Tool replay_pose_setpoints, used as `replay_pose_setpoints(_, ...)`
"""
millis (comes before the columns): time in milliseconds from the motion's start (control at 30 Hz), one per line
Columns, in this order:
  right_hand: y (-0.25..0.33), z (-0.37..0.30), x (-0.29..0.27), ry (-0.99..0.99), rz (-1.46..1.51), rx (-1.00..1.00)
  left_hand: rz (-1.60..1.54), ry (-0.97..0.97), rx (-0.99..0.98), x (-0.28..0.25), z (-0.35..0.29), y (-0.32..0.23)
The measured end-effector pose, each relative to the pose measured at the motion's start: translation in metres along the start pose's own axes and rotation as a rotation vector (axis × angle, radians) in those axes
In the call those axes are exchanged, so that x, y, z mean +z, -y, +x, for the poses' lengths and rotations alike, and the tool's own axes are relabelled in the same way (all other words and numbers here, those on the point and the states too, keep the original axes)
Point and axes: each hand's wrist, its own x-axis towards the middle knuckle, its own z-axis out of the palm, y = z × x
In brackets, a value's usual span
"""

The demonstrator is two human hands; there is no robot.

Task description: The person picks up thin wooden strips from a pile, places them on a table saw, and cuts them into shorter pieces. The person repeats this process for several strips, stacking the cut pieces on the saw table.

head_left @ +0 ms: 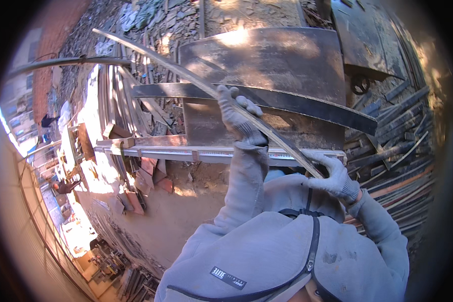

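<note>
We have both gloved hands clamped on one long, thin metal strip point(196, 78). Our left hand point(239, 118) reaches up and forward with the arm nearly straight, the fingers of its grey knit glove curled over the strip about midway along it. Our right hand point(334, 176) sits closer to the body, elbow bent, its fingers folded around the strip's near end. The strip is narrow, dull and slightly bowed, running from our right hand up and to the left, well past our left hand, above the pile. Behind it lie broad, dark, rust-stained steel plates point(267, 60) with curved edges, the top one catching sun glare. Beneath them a pale, straight steel beam point(186, 151) crosses the view. To the right, dark flat bars point(392, 151) lie stacked in rough layers.
</note>
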Motion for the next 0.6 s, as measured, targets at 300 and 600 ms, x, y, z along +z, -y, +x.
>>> replay_pose_setpoints(300,-0.016,0.008,-0.003,0.014,-0.01,0.027,-0.054,-0.054,0.067,-0.001,0.003,0.003)
replay_pose_setpoints(600,-0.048,-0.01,-0.038,-0.283,-0.842,-0.34,-0.106,0.075,-0.086,-0.035,0.038,-0.007)
